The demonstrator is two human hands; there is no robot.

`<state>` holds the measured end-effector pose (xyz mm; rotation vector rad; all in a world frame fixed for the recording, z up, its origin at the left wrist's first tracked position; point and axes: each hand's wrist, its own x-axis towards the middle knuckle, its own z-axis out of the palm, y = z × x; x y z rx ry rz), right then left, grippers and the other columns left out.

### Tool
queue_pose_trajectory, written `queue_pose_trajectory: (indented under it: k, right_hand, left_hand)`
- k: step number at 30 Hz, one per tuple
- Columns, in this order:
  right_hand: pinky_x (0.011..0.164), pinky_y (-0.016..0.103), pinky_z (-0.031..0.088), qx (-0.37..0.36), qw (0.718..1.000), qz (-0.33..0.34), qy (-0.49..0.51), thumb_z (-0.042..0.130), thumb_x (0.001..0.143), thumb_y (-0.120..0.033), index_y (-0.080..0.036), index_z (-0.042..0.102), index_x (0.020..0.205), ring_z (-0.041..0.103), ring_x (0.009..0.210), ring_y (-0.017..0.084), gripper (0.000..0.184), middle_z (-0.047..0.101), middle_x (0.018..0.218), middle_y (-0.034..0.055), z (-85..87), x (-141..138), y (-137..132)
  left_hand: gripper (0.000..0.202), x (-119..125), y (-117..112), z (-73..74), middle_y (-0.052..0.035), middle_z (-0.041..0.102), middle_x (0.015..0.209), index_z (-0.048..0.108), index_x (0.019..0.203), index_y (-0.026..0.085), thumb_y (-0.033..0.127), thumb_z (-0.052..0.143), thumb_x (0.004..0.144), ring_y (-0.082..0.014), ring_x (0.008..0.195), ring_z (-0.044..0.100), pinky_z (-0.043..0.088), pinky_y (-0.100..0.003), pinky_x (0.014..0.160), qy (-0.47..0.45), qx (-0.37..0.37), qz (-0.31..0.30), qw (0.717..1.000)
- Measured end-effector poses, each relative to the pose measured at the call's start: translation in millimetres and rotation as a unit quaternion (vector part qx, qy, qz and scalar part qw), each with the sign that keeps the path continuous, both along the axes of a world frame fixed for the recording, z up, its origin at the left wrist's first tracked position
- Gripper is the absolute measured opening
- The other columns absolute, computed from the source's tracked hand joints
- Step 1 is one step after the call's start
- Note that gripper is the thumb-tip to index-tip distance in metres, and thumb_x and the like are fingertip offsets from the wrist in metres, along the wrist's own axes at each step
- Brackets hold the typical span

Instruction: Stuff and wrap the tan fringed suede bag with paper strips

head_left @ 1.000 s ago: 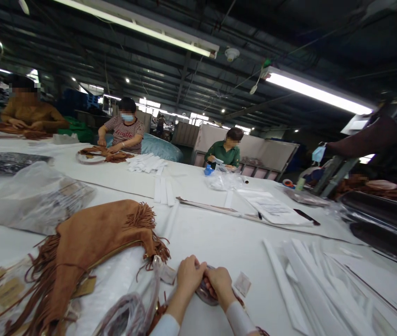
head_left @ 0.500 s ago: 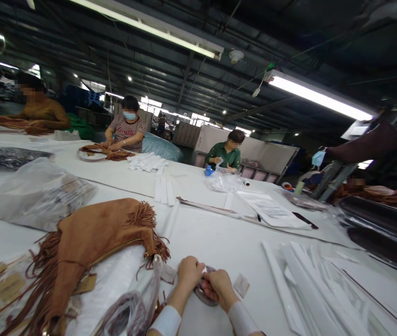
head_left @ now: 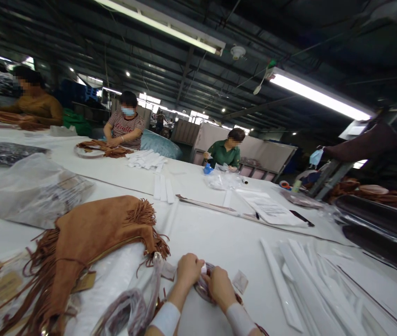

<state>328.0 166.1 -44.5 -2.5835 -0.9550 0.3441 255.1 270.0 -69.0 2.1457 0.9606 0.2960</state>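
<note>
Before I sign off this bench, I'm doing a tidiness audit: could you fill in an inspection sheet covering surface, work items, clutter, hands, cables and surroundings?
Surface: white table, large, with long seams.
Work items: coil between the hands; small white slip at its edge.
Clutter: brown bag with fringe, left; plastic bag behind it; white strips, right.
Hands: right hand grips the coil; left hand is at its far edge, grip unclear.
Cables: cord hanging by a lamp.
Surroundings: three co-workers along the far side.
</note>
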Motion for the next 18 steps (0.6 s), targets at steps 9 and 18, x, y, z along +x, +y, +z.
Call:
queue_pose_trajectory:
  k: [9,18]
  right_hand:
    - [0.082,0.041,0.045,-0.074,0.966,0.101,-0.226,0.069,0.076,-0.018,-0.019,0.062,0.096,0.063,0.096,0.032,0.021,0.067,0.098,0.0141,13.7,0,6]
    - [0.08,0.042,0.044,-0.02,0.943,0.136,-0.302,0.067,0.071,-0.007,-0.02,0.06,0.095,0.057,0.097,0.032,0.028,0.064,0.098,0.0116,-6.4,10,4]
  left_hand:
    - [0.038,0,-2,1.5,-0.0141,0.072,0.093,0.074,0.085,0.015,0.038,0.045,0.088,-0.023,0.088,0.063,0.037,-0.03,0.075,-0.014,0.009,-0.003,1.0]
    - [0.031,-2,-2,-3.0,-0.0085,0.071,0.086,0.072,0.079,0.017,0.037,0.048,0.085,-0.0199,0.082,0.061,0.037,-0.029,0.073,-0.042,0.016,-0.039,0.998]
